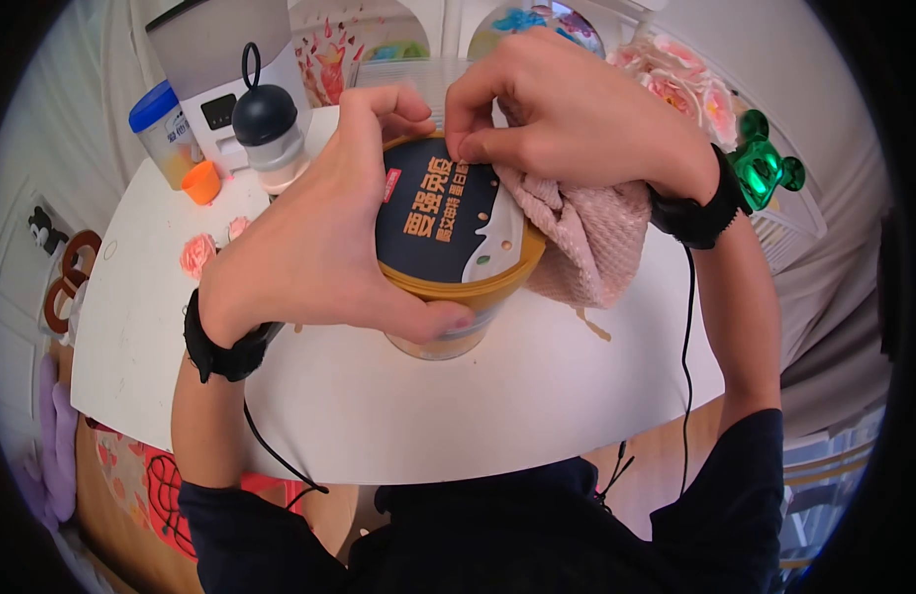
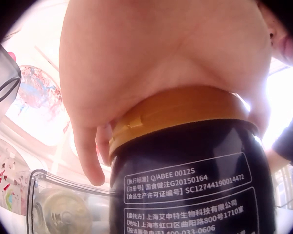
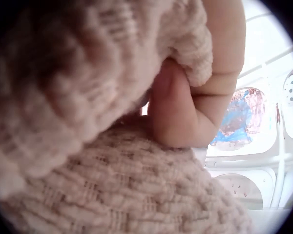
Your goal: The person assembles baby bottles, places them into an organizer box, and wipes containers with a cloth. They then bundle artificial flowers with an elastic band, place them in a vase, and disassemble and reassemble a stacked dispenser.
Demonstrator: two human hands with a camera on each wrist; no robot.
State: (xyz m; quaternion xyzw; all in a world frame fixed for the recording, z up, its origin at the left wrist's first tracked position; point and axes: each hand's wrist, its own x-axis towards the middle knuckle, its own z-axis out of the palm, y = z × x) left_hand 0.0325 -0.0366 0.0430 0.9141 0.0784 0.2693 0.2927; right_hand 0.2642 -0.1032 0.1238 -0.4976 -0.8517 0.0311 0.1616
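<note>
A round tub with a dark printed top (image 1: pixel 433 223) and a gold rim stands on the white table. The left hand (image 1: pixel 309 233) spans the lid, thumb on the near side and fingers at the far side; in the left wrist view the same hand (image 2: pixel 161 53) grips the gold lid (image 2: pixel 180 114) above the dark labelled body (image 2: pixel 190 180). The right hand (image 1: pixel 586 114) pinches a pink textured cloth (image 1: pixel 586 238) at the lid's right edge. In the right wrist view its bent fingers (image 3: pixel 173 105) hold the cloth (image 3: pixel 117 180), which hides part of them.
On the white table (image 1: pixel 369 416), a dark-capped bottle (image 1: pixel 270 129), an orange cup (image 1: pixel 201 182) and a blue-lidded jar (image 1: pixel 166 134) stand at the back left beside a white machine (image 1: pixel 215 74). A pink flower (image 1: pixel 196 255) lies left; a green shiny figure (image 1: pixel 765 163) is right. Cables hang from both wrists.
</note>
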